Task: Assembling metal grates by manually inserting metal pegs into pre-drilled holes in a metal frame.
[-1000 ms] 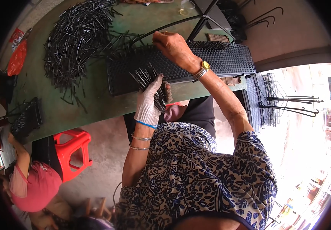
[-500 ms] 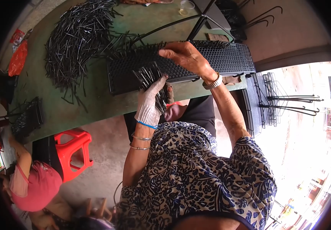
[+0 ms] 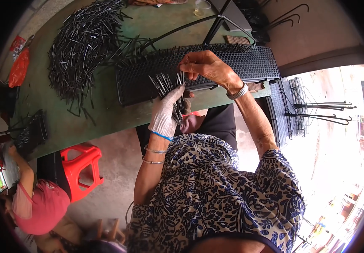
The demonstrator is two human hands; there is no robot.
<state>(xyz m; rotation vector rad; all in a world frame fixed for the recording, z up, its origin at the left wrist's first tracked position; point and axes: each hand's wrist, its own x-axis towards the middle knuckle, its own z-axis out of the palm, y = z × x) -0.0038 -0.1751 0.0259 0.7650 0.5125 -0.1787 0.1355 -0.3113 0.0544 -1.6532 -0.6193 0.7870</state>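
Note:
My left hand (image 3: 165, 110), in a white knitted glove with bare fingertips, is closed around a bundle of thin black rods (image 3: 161, 85), which fan out above the thumb. Just up and right of the bundle's top, my bare right hand (image 3: 210, 71) pinches the end of one rod at the bundle's edge. Both hands are over the near side of a long black perforated panel (image 3: 245, 65) on the green table (image 3: 106, 128). Short rods stand up in rows along the panel's far edge. The undersides of my left fingers are mostly hidden.
A large heap of loose black rods (image 3: 85, 42) covers the table's far left. Thin dark metal legs (image 3: 182, 27) rise behind the panel. A clear cup (image 3: 202, 7) stands at the back. At the left, a person in pink (image 3: 49, 204) sits by a red stool (image 3: 80, 168).
My right hand has come down and its fingers have closed on a rod at the bundle's top. My left hand keeps its grip in nearly the same place.

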